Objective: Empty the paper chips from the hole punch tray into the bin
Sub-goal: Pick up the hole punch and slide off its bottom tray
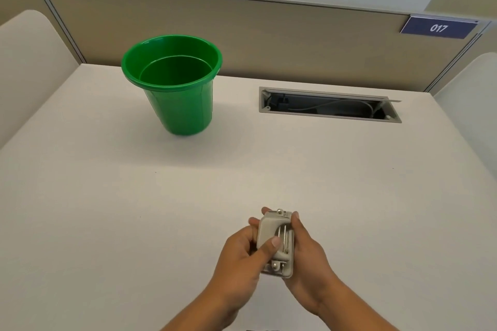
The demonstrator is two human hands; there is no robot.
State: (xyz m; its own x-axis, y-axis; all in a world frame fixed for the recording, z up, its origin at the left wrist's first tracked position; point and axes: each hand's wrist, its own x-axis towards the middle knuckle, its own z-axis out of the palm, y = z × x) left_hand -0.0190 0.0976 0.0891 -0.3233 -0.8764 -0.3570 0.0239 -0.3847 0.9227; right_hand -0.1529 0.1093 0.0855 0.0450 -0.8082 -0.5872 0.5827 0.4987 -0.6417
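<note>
A small grey hole punch (pixel 269 228) with metal pins is held between both hands near the front of the desk. My left hand (pixel 242 252) wraps its left side, with the thumb lying across the top. Along its right side, my right hand (pixel 306 252) grips with the fingers curled over the far edge. The punch's tray and any paper chips are hidden from view. A green plastic bin (pixel 172 83) stands upright at the back left of the desk, well away from the hands; its inside looks bare.
The white desk (pixel 107 209) is fenced by beige partition panels at the back and sides. An open cable slot (pixel 329 106) with wires inside lies at the back right. A blue sign reading 017 (pixel 438 27) hangs on the partition.
</note>
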